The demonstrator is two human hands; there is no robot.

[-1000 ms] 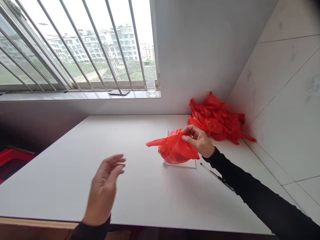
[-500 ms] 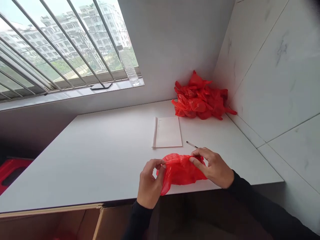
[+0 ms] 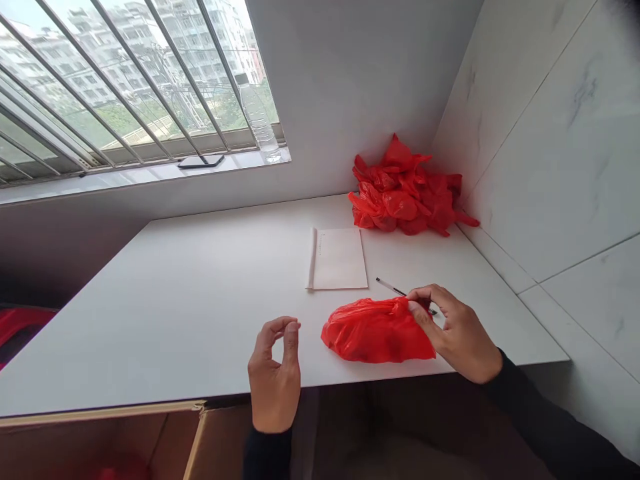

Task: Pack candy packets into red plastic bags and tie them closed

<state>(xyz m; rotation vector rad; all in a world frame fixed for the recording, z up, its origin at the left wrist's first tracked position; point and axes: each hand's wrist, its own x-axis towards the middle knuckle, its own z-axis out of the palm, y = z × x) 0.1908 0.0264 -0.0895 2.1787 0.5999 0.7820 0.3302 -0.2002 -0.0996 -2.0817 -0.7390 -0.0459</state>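
A red plastic bag (image 3: 377, 333) lies flattened near the front edge of the white table. My right hand (image 3: 455, 333) pinches its upper right corner between thumb and forefinger. To the left of the bag, and apart from it, my left hand (image 3: 275, 373) hovers over the table's front edge. Its thumb and fingertips are pressed together with nothing seen between them. A pen (image 3: 391, 287) lies behind the bag, partly covered by the right hand. Farther back is a pad of paper (image 3: 340, 260) with a few marks at its upper left.
Several red plastic bags (image 3: 405, 193) are heaped in the back right corner against the tiled wall (image 3: 560, 173). A clear bottle (image 3: 260, 123) and a phone (image 3: 201, 162) rest on the windowsill. Below the white table (image 3: 200, 287), an open cardboard box (image 3: 100, 417) stands at the front left.
My left hand has let go of the red plastic bag and moved left. My right hand has shifted slightly right, still pinching the bag. The view has tilted a little.
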